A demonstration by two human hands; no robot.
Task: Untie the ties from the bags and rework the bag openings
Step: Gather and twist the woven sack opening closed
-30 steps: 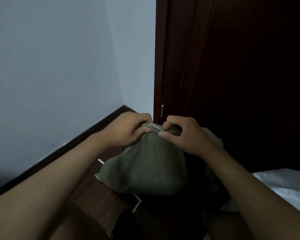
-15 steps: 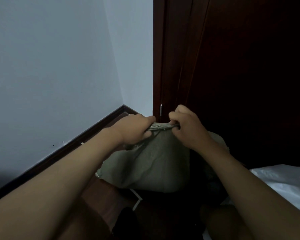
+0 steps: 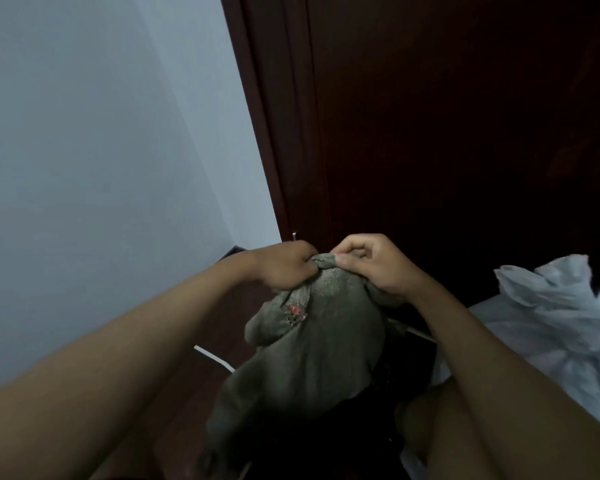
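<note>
Pinching knotted neck of green bag [image 3: 312, 348]: left hand [image 3: 284, 268] fisted, right hand [image 3: 374, 265] fingertips closed.

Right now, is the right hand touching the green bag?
Touching. The head view shows the right hand pinching the gathered neck of the green bag, fingertips pressed into the fabric with no gap.

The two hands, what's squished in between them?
In the head view, the bunched-up neck of the green bag sits between the left hand and the right hand; both pinch it.
</note>
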